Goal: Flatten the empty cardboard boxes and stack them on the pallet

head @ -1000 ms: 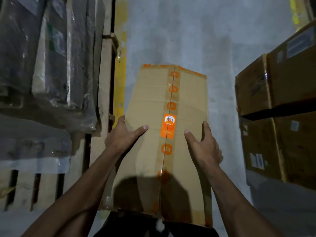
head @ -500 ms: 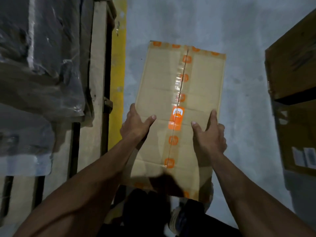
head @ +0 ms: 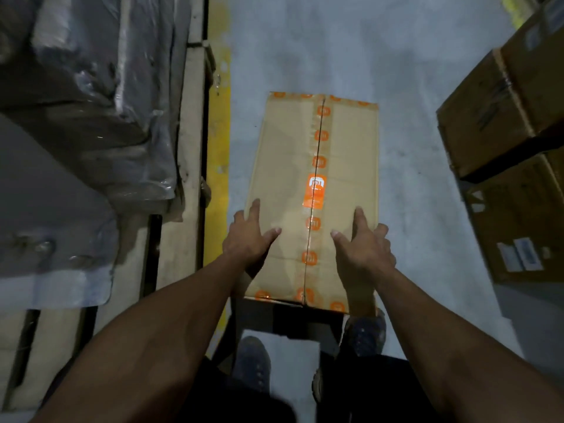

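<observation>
A tan cardboard box (head: 287, 154) with orange-logo tape down its top seam is held in front of me over the grey floor, its top still closed. My left hand (head: 248, 239) grips its left edge near the close end, thumb on top and fingers over the side. My right hand (head: 363, 248) grips the right edge the same way. A wooden pallet (head: 189, 148) runs along the left, just beyond a yellow floor line (head: 218, 148).
Plastic-wrapped dark goods (head: 91, 102) cover most of the pallet. Stacked brown cartons (head: 503, 117) stand at the right. My shoes (head: 253, 361) are on the floor below the box's near end. Bare concrete floor lies beyond the box.
The box has shifted farther out from my body, so its near end and my shoes now show. Both hands keep their hold on its sides.
</observation>
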Demonstrator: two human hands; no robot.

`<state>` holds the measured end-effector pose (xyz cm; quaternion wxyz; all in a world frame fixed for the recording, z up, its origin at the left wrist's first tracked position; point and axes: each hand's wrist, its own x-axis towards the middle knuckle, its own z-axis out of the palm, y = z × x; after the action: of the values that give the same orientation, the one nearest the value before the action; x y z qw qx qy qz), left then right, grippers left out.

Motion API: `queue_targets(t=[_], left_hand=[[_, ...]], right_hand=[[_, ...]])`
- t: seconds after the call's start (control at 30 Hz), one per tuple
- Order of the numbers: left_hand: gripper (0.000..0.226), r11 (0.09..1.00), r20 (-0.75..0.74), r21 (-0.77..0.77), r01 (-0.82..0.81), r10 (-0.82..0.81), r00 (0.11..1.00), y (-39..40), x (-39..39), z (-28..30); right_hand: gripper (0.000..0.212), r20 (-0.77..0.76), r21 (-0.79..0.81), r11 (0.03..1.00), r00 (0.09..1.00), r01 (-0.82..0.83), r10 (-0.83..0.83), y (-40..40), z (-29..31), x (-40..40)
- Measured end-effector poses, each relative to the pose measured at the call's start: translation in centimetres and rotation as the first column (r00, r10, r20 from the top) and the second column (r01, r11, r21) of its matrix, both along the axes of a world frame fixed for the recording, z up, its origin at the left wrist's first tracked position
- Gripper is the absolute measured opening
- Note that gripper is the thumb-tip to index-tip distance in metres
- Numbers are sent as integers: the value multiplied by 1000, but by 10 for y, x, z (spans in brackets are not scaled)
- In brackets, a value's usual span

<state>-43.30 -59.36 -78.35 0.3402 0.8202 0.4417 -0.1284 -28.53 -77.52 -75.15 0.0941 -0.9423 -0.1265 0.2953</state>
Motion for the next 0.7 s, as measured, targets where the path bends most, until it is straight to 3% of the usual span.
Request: queue_targets(t=[0.23,0.37,0.5,0.7], left_hand=[[101,965,-173,-119,233,-251,952,-41,-64,27],[130,915,-262,-167,368,-401,878,-60,-84,34],[133,929,-252,-62,364,-367,895,-66,-84,24],[127,966,-213,73,247,-226,950,-75,-78,3]], right_hand=[[89,-105,-73,993,991,-89,81,-54,18,-66],[116,-200,-77,988,973,-136,118,-77,18,-83],[130,-208,-132,969,962,-207,177,-83,15,-86],[111,-30,-113,973,980,-200,198,-87,-7,-98]])
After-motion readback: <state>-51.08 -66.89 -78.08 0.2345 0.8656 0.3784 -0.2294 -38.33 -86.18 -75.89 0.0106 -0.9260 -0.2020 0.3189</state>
